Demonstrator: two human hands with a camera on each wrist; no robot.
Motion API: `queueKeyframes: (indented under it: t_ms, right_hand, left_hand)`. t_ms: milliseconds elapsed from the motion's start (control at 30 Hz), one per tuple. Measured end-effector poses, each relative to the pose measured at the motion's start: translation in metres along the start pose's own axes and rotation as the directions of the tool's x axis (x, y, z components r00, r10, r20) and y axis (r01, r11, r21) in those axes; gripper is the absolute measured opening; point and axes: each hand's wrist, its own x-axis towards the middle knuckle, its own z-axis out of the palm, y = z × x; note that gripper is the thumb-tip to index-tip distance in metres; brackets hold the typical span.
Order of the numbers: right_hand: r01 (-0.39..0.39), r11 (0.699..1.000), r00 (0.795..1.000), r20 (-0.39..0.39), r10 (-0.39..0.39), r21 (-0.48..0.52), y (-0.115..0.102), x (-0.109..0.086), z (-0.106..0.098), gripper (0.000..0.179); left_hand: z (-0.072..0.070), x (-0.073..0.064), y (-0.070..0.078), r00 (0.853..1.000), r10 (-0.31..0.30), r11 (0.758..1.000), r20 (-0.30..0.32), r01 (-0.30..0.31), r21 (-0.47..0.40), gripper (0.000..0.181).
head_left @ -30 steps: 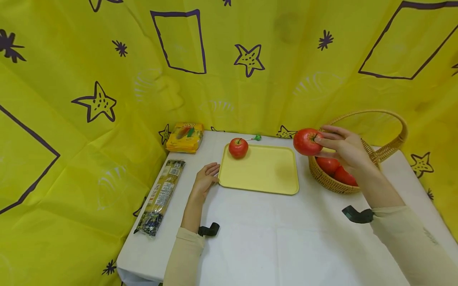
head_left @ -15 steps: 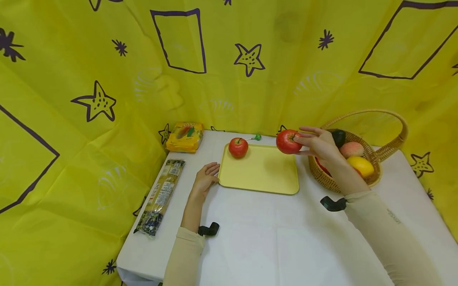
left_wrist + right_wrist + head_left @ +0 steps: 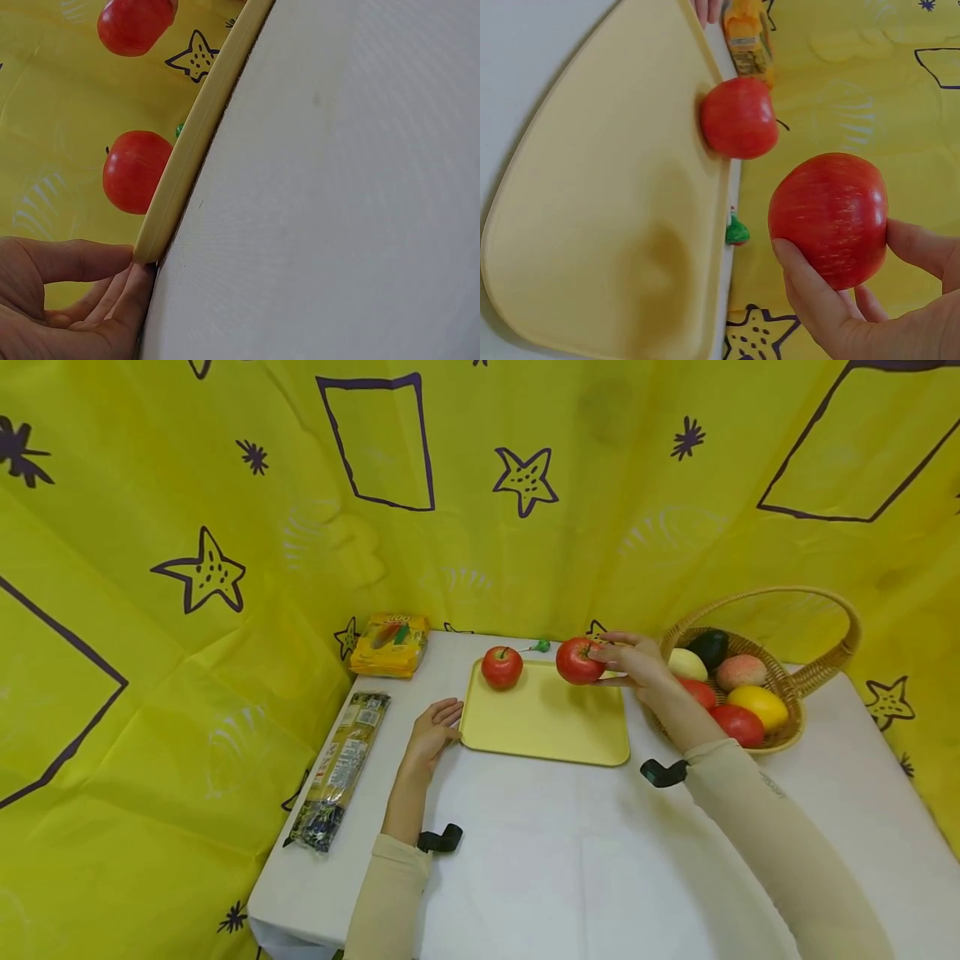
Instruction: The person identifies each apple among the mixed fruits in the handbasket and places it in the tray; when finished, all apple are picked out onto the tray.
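Note:
My right hand (image 3: pixel 637 668) grips a red apple (image 3: pixel 577 662) above the right part of the yellow tray (image 3: pixel 536 722). In the right wrist view, thumb and fingers hold this apple (image 3: pixel 829 221) from opposite sides, its shadow falling on the tray. A second red apple (image 3: pixel 502 668) sits at the tray's far left corner. My left hand (image 3: pixel 432 733) rests at the tray's left edge with fingers relaxed. The left wrist view has its thumb touching the rim near the corner, the fingers lying against the tray's side by the tablecloth.
To the right stands a wicker basket (image 3: pixel 795 727) with a tall handle, holding several red, yellow, pale and dark green fruits. A yellow packet (image 3: pixel 390 646) and a long clear-wrapped package (image 3: pixel 339 772) lie at left. Behind the tray is a small green object (image 3: pixel 542 646).
My right hand has carried the apple leftward from over the basket to above the tray, uncovering the fruits in the basket. The left hand and the other apple have stayed put.

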Motion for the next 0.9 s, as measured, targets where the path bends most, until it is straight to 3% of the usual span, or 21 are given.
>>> queueKeyframes:
  t_ms: [467, 900]
  right_hand:
    - [0.011, 0.998, 1.000, -0.016, -0.012, -0.067, 0.018, 0.022, 0.010, 0.069]
    - [-0.068, 0.996, 0.995, -0.079, 0.063, -0.055, 0.038, 0.044, 0.019, 0.069]
  left_hand:
    - [0.000, 0.000, 0.000, 1.000, 0.006, 1.000, 0.001, -0.006, -0.009, 0.078]
    - [-0.001, 0.000, -0.001, 1.000, -0.001, 1.000, -0.003, 0.001, 0.007, 0.077]
